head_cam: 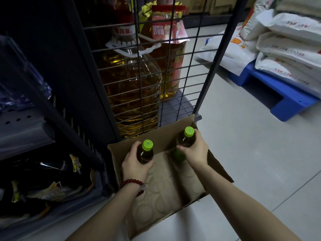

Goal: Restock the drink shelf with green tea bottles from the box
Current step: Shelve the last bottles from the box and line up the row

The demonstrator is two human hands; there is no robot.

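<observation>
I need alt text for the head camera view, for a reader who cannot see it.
Each hand grips one green-capped tea bottle over an open cardboard box on the floor: left hand on the left bottle, right hand on the right bottle. Behind the box, large oil jugs stand behind a wire grid; white sacks lie on a blue pallet at right.

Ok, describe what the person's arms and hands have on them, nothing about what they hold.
Both forearms are bare, with no sleeves in view and no gloves. The left hand has a bracelet of dark red beads around its wrist. The right hand shows no jewellery or watch.
</observation>
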